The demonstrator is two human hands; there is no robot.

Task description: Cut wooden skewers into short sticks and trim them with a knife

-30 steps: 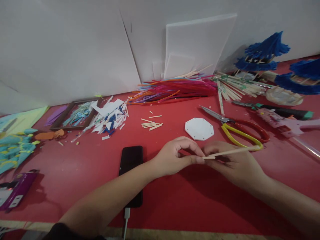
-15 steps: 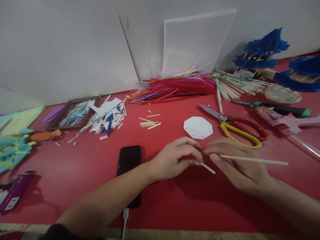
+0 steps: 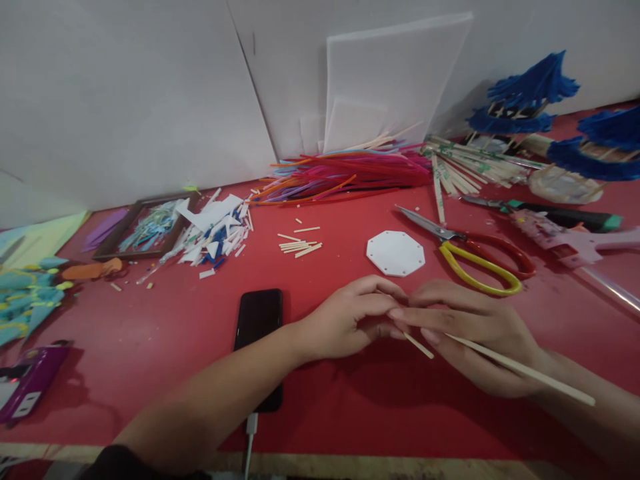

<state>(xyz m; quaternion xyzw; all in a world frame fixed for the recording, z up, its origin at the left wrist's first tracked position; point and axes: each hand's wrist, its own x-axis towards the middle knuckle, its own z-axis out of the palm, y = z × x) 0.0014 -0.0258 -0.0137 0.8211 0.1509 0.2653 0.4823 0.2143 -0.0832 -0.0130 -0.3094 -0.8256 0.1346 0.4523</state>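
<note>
My left hand point(image 3: 350, 320) rests on the red table point(image 3: 165, 333) with its fingers pinched on a short piece of wooden stick point(image 3: 419, 346). My right hand point(image 3: 475, 333) lies beside it, fingertips touching the left ones, and holds a long thin wooden stick point(image 3: 525, 371) that slants down to the right over my wrist. A white octagonal piece point(image 3: 395, 253) with small holes lies just beyond both hands.
Red-and-yellow scissors point(image 3: 470, 257) lie right of the octagon. A black phone point(image 3: 259, 333) on a cable sits left of my arm. Short cut sticks point(image 3: 300, 245), paper scraps point(image 3: 215, 233), coloured strips point(image 3: 350, 175), chopsticks point(image 3: 470, 170) and blue fringed models point(image 3: 530, 100) line the back.
One stick has come apart into a short piece in my left hand and a long piece in my right. The long piece has swung from pointing right to slanting down over my right wrist.
</note>
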